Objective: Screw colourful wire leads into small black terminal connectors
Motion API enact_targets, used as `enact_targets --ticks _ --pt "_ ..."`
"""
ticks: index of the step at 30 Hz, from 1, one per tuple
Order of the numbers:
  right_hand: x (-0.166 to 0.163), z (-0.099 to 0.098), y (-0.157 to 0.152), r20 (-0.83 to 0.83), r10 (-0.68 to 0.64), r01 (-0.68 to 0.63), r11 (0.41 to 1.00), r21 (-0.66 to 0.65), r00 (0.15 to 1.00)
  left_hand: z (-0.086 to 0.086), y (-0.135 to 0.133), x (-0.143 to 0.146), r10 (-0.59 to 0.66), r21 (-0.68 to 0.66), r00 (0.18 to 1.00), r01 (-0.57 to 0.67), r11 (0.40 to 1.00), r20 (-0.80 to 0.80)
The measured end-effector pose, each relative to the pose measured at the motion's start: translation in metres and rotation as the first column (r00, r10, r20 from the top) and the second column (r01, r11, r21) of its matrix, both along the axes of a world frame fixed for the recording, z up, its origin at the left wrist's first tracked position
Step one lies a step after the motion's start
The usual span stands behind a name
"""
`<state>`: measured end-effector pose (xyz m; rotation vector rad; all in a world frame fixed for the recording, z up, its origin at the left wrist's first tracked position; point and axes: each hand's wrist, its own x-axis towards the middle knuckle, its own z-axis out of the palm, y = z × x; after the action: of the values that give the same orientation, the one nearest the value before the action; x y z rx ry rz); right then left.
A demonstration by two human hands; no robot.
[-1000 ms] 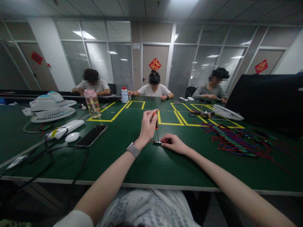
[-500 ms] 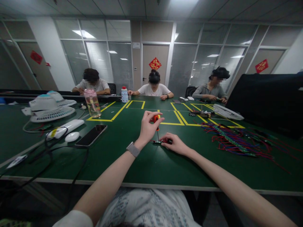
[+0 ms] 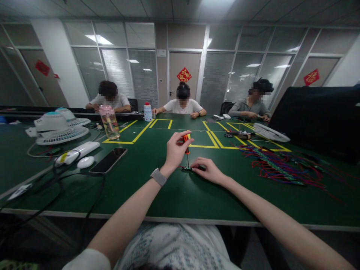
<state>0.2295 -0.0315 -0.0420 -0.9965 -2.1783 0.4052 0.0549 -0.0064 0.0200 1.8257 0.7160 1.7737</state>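
My left hand [image 3: 176, 150], with a watch at its wrist, is closed round the red-and-black handle of a screwdriver [image 3: 186, 144]. The screwdriver stands nearly upright, its thin shaft reaching down to a small green circuit board [image 3: 186, 168] on the table. Beside the board's right end, my right hand [image 3: 207, 170] lies low on the tabletop, thumb and fingers pinched at that end. Its fingertips hide part of what they grip. Red wires come off the board's left side.
On the green table [image 3: 157, 198], a bundle of circuit boards with red and blue wires [image 3: 272, 165] lies to the right, near a dark monitor [image 3: 323, 123]. A phone [image 3: 109, 160], white mouse [image 3: 86, 162], cables and a bottle [image 3: 110, 125] are at left. Three people sit opposite.
The fingers of my left hand have shifted slightly round the screwdriver handle, thumb and forefinger now closer to it. My right hand stays almost still at the circuit board.
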Motion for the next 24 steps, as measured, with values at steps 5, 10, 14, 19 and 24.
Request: enact_targets --ticks 5,10,14,19,24 --pt "-0.001 0.000 -0.001 0.002 0.009 -0.009 1.000 0.007 1.000 -0.001 0.002 -0.002 0.056 0.011 0.996 -0.055 0.998 -0.071" --pt "0.000 0.000 -0.001 0.021 0.005 -0.006 1.000 0.023 1.000 -0.006 0.008 0.001 -0.099 -0.080 0.995 0.099 0.992 -0.001" --pt "0.000 0.000 -0.001 0.045 0.015 -0.017 0.999 0.038 0.999 -0.009 0.010 0.002 -0.062 -0.065 0.998 0.064 0.996 0.033" --pt "0.001 0.002 -0.002 0.076 0.025 -0.029 0.998 0.049 0.997 -0.007 0.008 0.001 0.042 -0.039 0.998 -0.040 0.998 0.043" --pt "0.001 0.001 -0.002 0.083 0.014 -0.019 0.998 0.062 0.996 -0.001 0.011 -0.006 0.134 -0.053 0.988 -0.130 0.990 0.081"
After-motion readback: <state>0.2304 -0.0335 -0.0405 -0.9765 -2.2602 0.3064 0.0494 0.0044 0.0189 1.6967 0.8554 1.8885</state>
